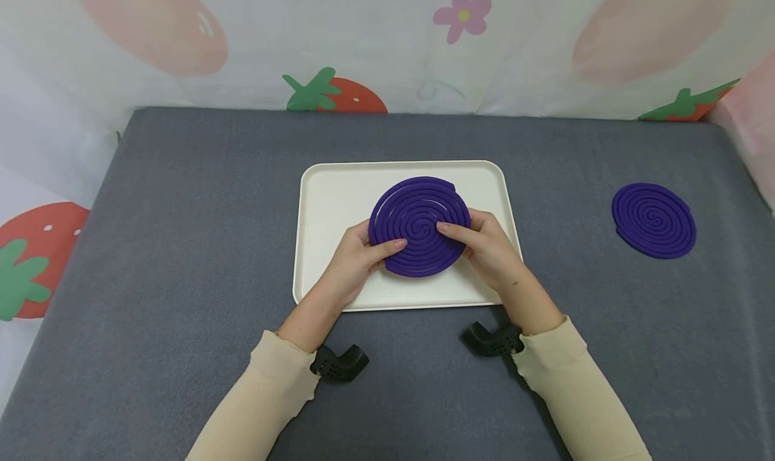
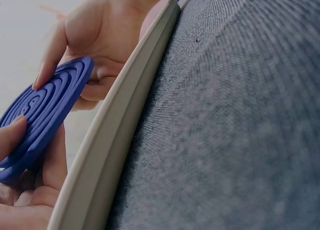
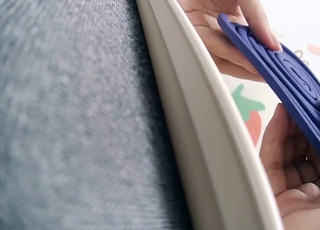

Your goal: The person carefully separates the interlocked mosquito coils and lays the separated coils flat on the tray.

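Observation:
Both hands hold a purple spiral coaster (image 1: 418, 202) over the cream tray (image 1: 333, 185) in the head view. My left hand (image 1: 357, 252) pinches its lower left edge, thumb on top and fingers beneath. On the right side, my right hand (image 1: 487, 245) grips it the same way, the thumb reaching near the spiral's centre. Thin gaps show between some of the coils. In the left wrist view the coaster (image 2: 50, 107) is tilted, with fingers under it. The right wrist view shows its edge (image 3: 270, 79) raised above the tray's rim.
A second purple spiral coaster (image 1: 654, 220) lies flat on the grey cloth-covered table (image 1: 181, 245), to the right of the tray. Behind the table's far edge hangs a white curtain (image 1: 387, 37) with strawberry and flower prints. Black camera mounts (image 1: 340, 363) sit on both wrists.

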The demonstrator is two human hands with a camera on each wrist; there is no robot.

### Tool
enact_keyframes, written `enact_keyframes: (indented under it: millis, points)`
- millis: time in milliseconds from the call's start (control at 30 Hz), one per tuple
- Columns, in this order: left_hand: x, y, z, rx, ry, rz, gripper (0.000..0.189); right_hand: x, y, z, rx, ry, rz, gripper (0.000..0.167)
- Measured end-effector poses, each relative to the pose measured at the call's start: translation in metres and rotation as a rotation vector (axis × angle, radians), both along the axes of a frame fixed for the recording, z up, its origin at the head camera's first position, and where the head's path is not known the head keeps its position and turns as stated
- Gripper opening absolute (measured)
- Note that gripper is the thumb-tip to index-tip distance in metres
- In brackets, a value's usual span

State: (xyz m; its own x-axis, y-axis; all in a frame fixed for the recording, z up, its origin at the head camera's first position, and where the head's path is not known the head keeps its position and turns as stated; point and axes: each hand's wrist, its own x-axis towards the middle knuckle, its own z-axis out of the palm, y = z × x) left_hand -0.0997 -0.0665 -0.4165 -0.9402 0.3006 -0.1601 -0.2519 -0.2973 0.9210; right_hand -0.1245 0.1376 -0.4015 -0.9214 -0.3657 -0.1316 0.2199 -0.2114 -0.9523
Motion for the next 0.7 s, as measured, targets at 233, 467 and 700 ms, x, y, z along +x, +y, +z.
enact_keyframes:
  millis: [233, 467, 700]
  points:
    - [-0.0003, 0.0001, 0.0007, 0.003, -0.015, -0.028, 0.043, -0.0004, 0.0005, 0.0002, 0.009, -0.027, 0.017, 0.023]
    - [-0.0004, 0.0004, 0.0001, 0.013, -0.022, -0.044, 0.042, -0.0005, 0.001, -0.0003, 0.012, -0.045, 0.026, 0.021]
    - [0.0, 0.0001, -0.0014, 0.038, -0.019, -0.075, 0.041, -0.0005, 0.002, -0.0001, -0.006, -0.044, 0.033, 0.027]
